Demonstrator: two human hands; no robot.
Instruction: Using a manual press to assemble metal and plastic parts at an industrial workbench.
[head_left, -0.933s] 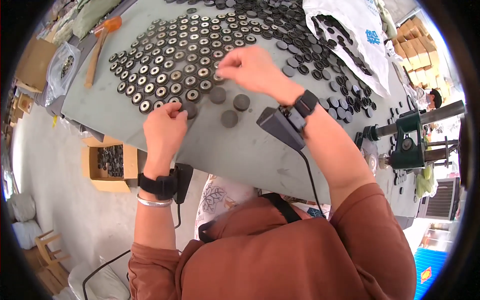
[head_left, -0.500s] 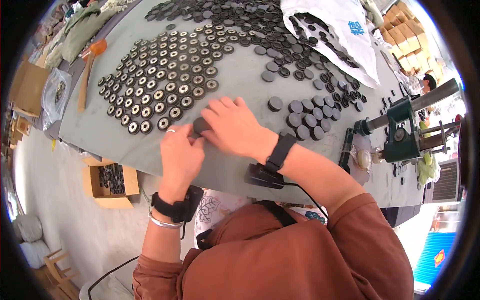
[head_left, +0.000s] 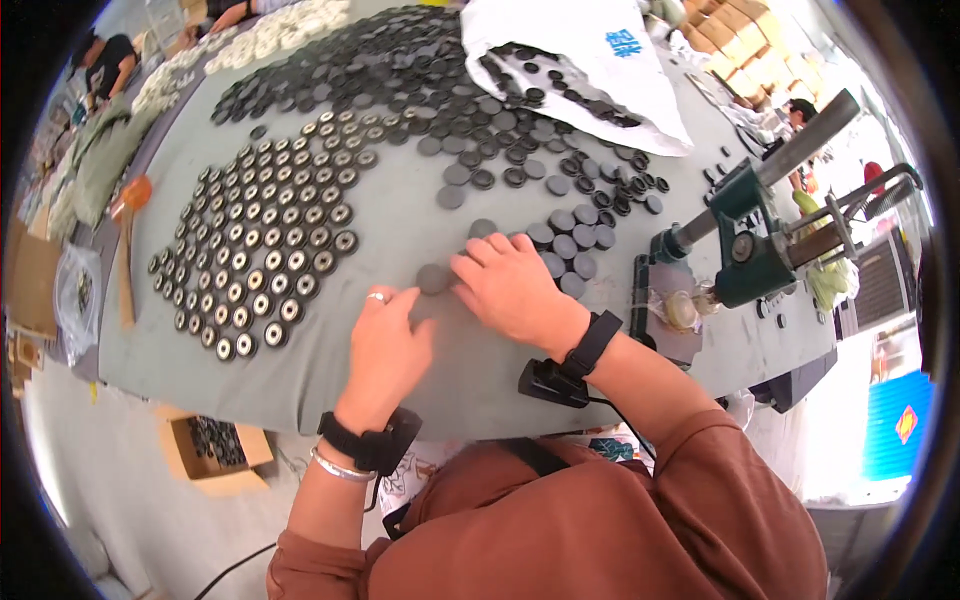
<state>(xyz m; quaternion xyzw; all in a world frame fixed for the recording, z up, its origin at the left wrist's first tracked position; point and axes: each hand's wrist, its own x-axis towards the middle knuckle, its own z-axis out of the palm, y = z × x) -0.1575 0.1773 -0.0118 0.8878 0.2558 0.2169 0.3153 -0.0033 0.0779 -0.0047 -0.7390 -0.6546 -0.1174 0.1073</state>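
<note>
A dark grey round cap is between my hands above the near middle of the table. My right hand has its fingertips at the cap's right edge and appears to pinch it; the exact grip is partly hidden. My left hand has thumb and forefinger apart, the forefinger's tip close to the cap's left side. Beyond my right hand stands a cluster of grey-topped caps, with one single cap just past its fingers. To the left, black rings with metal bearings stand in loose rows.
Many loose black caps are heaped at the back, beside a white sack spilling more. A green hand press stands right. An orange-headed mallet lies left; a cardboard box of black parts sits below. Other people work far left and right.
The view has shifted, bringing the press and table lower. My hands have drawn apart, the right one now nearer the grey-topped cluster, and the left thumb has opened away from the cap.
</note>
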